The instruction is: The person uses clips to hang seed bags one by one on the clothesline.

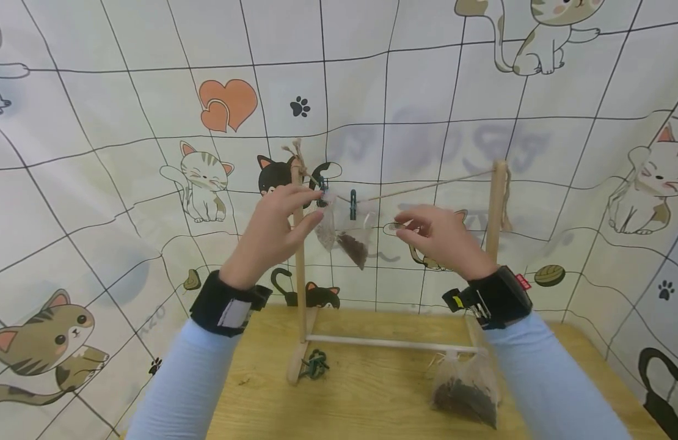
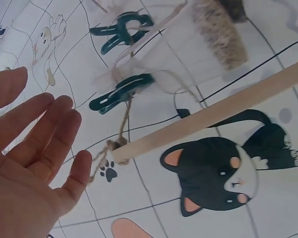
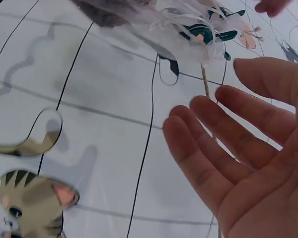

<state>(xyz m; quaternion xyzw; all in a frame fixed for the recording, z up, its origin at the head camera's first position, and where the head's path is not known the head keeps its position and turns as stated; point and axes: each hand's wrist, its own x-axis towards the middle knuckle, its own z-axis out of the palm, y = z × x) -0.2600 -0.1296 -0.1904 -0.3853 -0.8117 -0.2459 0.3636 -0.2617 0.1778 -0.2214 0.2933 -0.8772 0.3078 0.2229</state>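
Two small mesh bags hang from a twine line (image 1: pixel 427 186), each by a dark green clip. The left bag (image 1: pixel 325 233) has pale, grainy contents, and its clip (image 2: pixel 121 93) sits near the knot at the post. Beside it hangs a bag (image 1: pixel 353 247) with dark brown contents under the other clip (image 1: pixel 353 205). My left hand (image 1: pixel 281 223), fingers spread and relaxed, is close by the left bag and overlaps it in the head view. To the right of the brown bag is my right hand (image 1: pixel 446 239), its fingers loosely bent and holding nothing.
The line runs between a left wooden post (image 1: pixel 300 275) and a right post (image 1: pixel 498 208), joined low down by a white bar (image 1: pixel 388 344). Several green clips (image 1: pixel 315 365) lie by the left foot. A larger bag of dark stuff (image 1: pixel 465 400) rests on the wooden table (image 1: pixel 361 397).
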